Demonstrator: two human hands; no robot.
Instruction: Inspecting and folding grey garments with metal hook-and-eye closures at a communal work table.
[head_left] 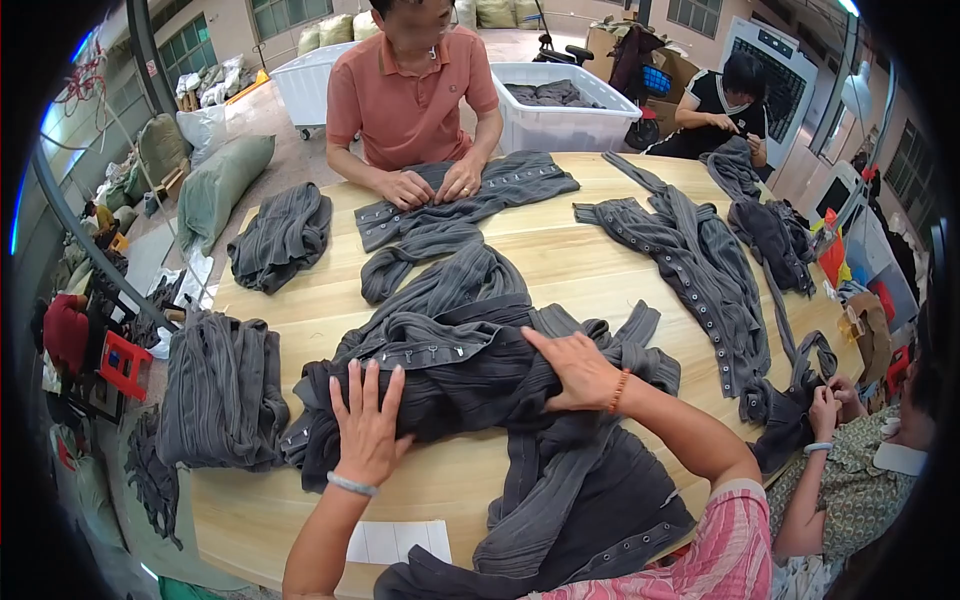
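A dark grey ribbed garment [455,385] lies bunched on the table in front of me, with a strip of metal fasteners along its upper fold. My left hand [368,425] rests flat on its left part, fingers spread. At the right end of the same garment, my right hand [580,370] grips the edge, some of its fingers hidden by the cloth. Close to my left hand stands a folded stack of grey garments [222,390]. Another dark garment with snaps [590,500] hangs over the near table edge.
Across the wooden table [440,480], a person in a salmon shirt [400,95] handles a snap-fastened grey garment [480,195]. Two more people work at the right. A small folded bundle [280,238] lies at the far left, a long garment [700,270] at the right. White bins [565,125] stand behind.
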